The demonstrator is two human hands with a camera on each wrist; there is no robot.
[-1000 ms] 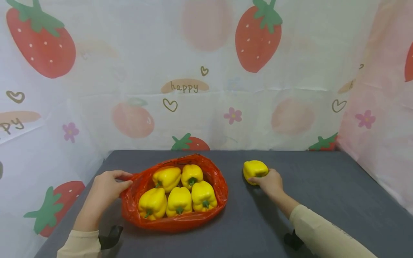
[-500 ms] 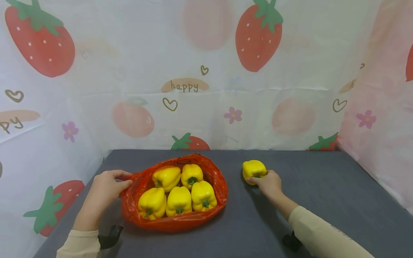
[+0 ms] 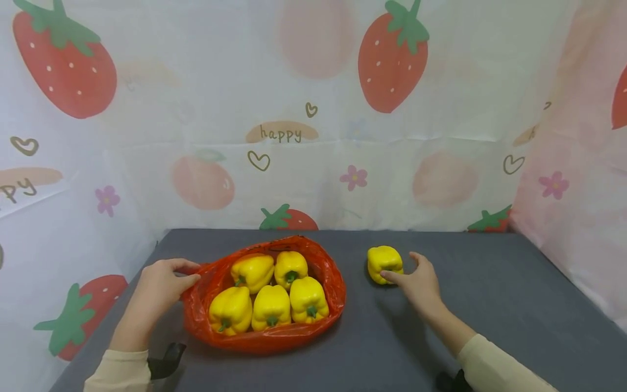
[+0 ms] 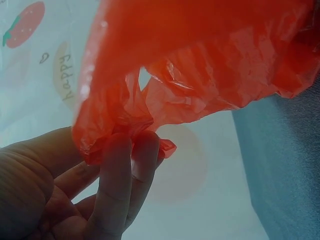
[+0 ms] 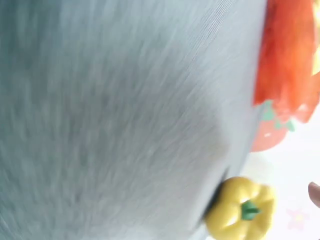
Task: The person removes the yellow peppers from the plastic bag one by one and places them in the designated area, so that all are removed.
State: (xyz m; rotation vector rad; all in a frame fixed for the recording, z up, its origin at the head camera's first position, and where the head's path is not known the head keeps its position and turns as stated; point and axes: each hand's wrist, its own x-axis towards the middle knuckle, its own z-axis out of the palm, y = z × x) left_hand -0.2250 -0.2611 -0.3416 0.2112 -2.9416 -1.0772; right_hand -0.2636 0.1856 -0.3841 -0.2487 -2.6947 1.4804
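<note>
A red plastic bag (image 3: 259,343) stands wide-mouthed left of centre, with several yellow bell peppers (image 3: 271,306) inside. My left hand (image 3: 159,291) pinches the bag's left rim; in the left wrist view its fingers hold the bunched red plastic (image 4: 200,85). Right of the bag, a single yellow bell pepper (image 3: 384,263) rests on the table, its green stem (image 5: 249,210) showing in the right wrist view. My right hand (image 3: 422,283) is just right of this pepper, thumb and fingers spread apart, holding nothing. The thumb tip overlaps the pepper in the head view; I cannot tell whether it touches.
A dark grey cloth covers the table (image 3: 490,294). Behind it and at both sides hangs a pale curtain (image 3: 333,147) printed with strawberries and flowers. Dark straps (image 3: 167,360) sit at the wrists.
My right hand has let go of the single pepper and drawn back slightly to the right, its fingers spreading. The left hand and the bag stay as they were.
</note>
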